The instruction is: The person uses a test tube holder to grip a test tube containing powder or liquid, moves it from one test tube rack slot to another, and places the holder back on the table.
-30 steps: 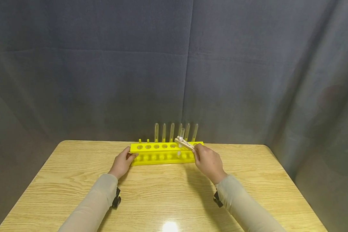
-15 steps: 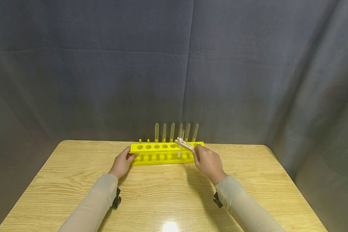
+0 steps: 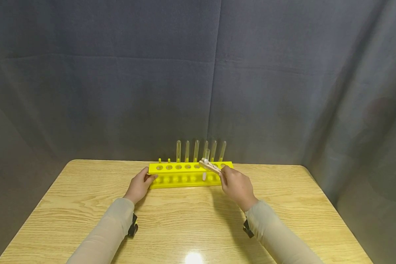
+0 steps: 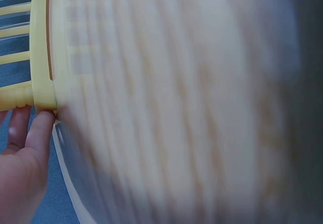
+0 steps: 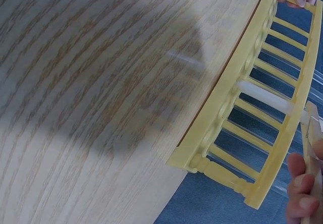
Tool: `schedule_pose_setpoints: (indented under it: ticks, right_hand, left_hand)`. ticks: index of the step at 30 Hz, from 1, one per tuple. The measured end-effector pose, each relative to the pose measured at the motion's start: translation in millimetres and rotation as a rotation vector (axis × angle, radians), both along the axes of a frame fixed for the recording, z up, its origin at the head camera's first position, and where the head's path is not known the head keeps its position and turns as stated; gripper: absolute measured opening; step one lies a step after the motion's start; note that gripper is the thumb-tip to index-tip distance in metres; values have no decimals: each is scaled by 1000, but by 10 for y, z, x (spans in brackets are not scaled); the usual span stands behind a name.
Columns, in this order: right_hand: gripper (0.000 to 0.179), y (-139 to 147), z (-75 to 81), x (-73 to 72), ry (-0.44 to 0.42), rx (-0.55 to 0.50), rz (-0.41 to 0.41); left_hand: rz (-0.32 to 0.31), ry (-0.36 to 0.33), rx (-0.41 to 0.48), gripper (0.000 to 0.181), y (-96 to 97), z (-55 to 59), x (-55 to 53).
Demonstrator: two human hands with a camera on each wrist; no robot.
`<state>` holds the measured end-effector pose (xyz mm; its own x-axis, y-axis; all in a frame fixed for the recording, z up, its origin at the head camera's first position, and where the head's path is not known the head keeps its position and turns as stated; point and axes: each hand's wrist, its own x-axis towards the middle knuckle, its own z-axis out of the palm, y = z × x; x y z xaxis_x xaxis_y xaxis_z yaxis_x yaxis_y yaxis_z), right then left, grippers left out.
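The left hand (image 3: pixel 139 185) grips the yellow rack (image 3: pixel 183 171) at the end nearest to it. The right hand (image 3: pixel 238 186) is pinching a wooden clip (image 3: pixel 209 167). Just beyond its fingers, the clip holds a glass tube (image 3: pixel 207 154), white in the lower part, which passes through the rack's top. Farther from this hand, six other tubes (image 3: pixel 196 151) stand behind in a row.
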<state>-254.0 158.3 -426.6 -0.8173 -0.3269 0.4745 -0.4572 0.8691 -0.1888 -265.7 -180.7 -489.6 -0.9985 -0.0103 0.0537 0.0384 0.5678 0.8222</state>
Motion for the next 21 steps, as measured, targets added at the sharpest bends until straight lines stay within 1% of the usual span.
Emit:
schedule_pose_setpoints:
  ticks: [12, 21]
  right_hand:
    - [9, 13, -50, 9, -23, 5, -7]
    - [10, 14, -92, 4, -14, -3, -6]
  left_hand:
    - [-11, 1, 0, 22, -8, -4, -4]
    - [-6, -10, 11, 27, -12, -1, -2]
